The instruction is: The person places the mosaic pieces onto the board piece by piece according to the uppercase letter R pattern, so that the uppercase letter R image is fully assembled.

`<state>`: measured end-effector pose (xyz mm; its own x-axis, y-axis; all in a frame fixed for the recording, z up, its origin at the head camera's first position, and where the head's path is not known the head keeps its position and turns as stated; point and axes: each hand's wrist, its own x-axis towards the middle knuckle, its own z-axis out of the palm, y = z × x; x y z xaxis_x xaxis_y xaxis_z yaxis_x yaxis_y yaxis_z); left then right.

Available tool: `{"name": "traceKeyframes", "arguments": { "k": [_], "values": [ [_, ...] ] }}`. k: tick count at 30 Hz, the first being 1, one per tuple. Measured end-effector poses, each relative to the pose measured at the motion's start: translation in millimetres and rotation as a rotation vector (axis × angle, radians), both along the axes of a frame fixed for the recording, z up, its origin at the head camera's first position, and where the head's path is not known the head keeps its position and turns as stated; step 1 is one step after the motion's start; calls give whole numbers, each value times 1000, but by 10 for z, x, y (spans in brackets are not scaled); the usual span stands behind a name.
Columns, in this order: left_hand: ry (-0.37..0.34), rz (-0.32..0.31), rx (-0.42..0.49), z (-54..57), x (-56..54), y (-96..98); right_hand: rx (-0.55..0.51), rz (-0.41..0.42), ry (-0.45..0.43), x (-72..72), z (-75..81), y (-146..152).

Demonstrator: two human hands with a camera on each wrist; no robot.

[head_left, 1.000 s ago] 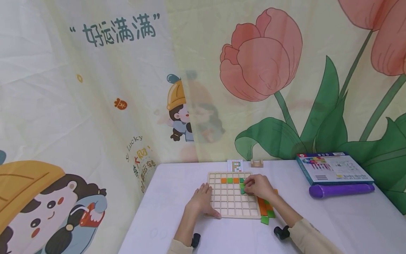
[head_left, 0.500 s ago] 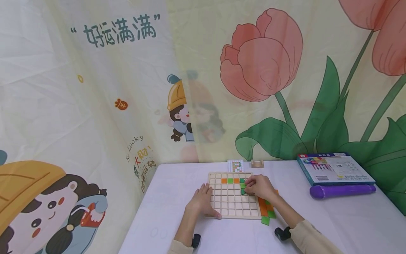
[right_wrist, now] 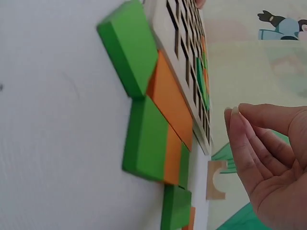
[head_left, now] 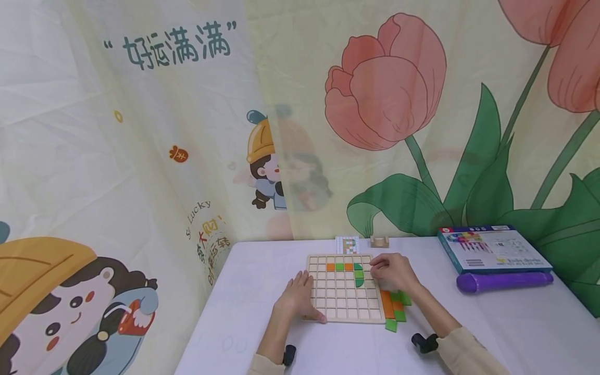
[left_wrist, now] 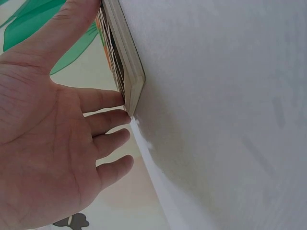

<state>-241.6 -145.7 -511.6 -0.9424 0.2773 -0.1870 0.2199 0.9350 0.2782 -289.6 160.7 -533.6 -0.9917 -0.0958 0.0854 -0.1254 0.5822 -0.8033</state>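
A wooden grid board (head_left: pixel 335 299) lies on the white table. Its upper rows hold orange and green pieces, among them an orange square (head_left: pixel 330 267), a green square (head_left: pixel 359 274) and a rounded green piece (head_left: pixel 359 283) below it. My left hand (head_left: pixel 296 298) rests against the board's left side with its fingers extended; in the left wrist view the fingertips touch the board's edge (left_wrist: pixel 128 57). Over the board's right edge hovers my right hand (head_left: pixel 395 272), loosely curled. Thumb and fingertips come together in the right wrist view, with nothing visible between them.
Loose orange blocks (head_left: pixel 388 306) and green blocks (right_wrist: pixel 134 48) lie along the board's right side. Behind the board are a pattern card (head_left: pixel 347 245) and a small notched wooden piece (head_left: pixel 379 241). A flat box (head_left: pixel 494 250) and a purple tube (head_left: pixel 506 281) lie at the right.
My right hand has let go of the rounded green piece, which now lies in the grid, and has moved right and slightly up. The left hand stays where it was.
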Motion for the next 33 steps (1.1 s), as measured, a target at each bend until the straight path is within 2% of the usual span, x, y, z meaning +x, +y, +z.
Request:
{"name": "traceKeyframes", "arguments": {
  "k": [4, 10, 24, 33],
  "values": [
    [0, -2, -9, -5, -6, -4, 4, -21, 0, 47, 87, 98],
    [-3, 6, 2, 20, 0, -1, -14, -58, -52, 87, 92, 298],
    [-9, 9, -11, 5, 6, 9, 77, -10, -90, 193, 22, 781],
    [4, 0, -22, 2, 8, 14, 97, 2, -140, 218, -6, 895]
  ]
}}
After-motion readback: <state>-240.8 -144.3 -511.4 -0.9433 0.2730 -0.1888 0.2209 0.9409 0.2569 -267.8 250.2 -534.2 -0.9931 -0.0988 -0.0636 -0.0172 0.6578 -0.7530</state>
